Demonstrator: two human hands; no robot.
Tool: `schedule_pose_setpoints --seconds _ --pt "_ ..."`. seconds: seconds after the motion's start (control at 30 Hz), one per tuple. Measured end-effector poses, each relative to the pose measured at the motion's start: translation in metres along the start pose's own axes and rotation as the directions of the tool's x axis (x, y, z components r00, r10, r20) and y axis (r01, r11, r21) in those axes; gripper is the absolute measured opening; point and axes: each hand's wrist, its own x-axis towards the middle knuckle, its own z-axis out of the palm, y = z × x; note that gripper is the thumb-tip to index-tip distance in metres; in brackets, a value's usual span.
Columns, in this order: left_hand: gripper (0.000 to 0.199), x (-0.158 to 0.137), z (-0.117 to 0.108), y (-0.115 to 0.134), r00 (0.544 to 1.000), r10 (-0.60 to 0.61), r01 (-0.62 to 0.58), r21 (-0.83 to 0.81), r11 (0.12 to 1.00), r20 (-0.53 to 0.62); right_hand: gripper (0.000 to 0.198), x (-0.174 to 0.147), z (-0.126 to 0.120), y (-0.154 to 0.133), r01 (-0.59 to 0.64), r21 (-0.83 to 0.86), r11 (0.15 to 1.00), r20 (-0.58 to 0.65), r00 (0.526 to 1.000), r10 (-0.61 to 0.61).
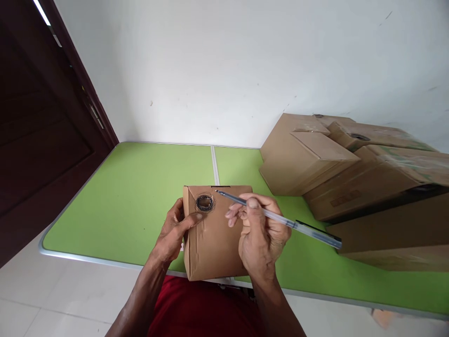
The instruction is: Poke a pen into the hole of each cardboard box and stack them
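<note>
A brown cardboard box (pixel 217 243) stands at the near edge of the green table in the head view. Near its upper left corner is a round hole ringed with dark pen scribble. My left hand (pixel 178 229) grips the box's left side, its thumb lying on the face just below the hole. In my right hand (pixel 263 229) a clear pen (pixel 280 217) is pinched between thumb and fingers, its cap on the back end. The pen's tip points left, close to the hole's right side and the box's top edge. Whether the tip touches the cardboard I cannot tell.
Several larger cardboard boxes (pixel 308 159) crowd the right side of the green folding table (pixel 140 187). A white wall (pixel 210 75) rises behind it. At the left is a dark red door (pixel 38 117), above a tiled floor (pixel 63 290).
</note>
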Motion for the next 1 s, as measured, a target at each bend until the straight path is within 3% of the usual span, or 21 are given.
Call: schedule_pose_setpoints --seconds 0.2,0.4,0.5,0.57,0.67,0.8,0.9,1.0 --pt "0.053 0.003 -0.009 -0.003 0.999 0.011 -0.011 -0.001 1.000 -0.044 0.023 0.021 -0.016 0.023 0.018 -0.094 0.995 -0.145 0.989 -0.031" --pt "0.054 0.007 -0.025 -0.002 0.988 0.032 -0.029 0.020 0.999 -0.154 0.027 0.025 -0.035 0.052 -0.030 -0.365 0.931 0.015 0.999 0.038" --pt "0.059 0.010 -0.034 0.004 0.973 0.035 -0.043 -0.031 0.999 -0.226 0.029 0.029 -0.044 0.058 0.031 -0.455 0.890 0.048 0.999 -0.010" --pt "0.058 0.011 -0.041 0.012 0.957 0.024 -0.050 -0.081 0.996 -0.289 0.034 0.035 -0.051 0.067 0.123 -0.610 0.783 0.163 0.986 -0.028" --pt "0.046 0.011 -0.052 0.028 0.921 -0.039 -0.026 -0.161 0.987 -0.386 0.038 0.048 -0.059 0.087 0.277 -0.762 0.585 0.375 0.925 0.051" --pt "0.032 0.007 -0.064 0.046 0.865 -0.052 -0.068 -0.220 0.973 -0.498 0.044 0.058 -0.054 0.116 0.434 -0.790 0.433 0.555 0.806 0.206" --pt "0.031 0.006 -0.065 0.049 0.853 -0.037 -0.095 -0.223 0.970 -0.520 0.034 0.056 -0.044 0.129 0.542 -0.780 0.313 0.624 0.706 0.334" --pt "0.032 0.007 -0.060 0.046 0.867 -0.050 -0.071 -0.222 0.973 -0.496 0.018 0.053 -0.037 0.135 0.604 -0.769 0.210 0.629 0.655 0.419"
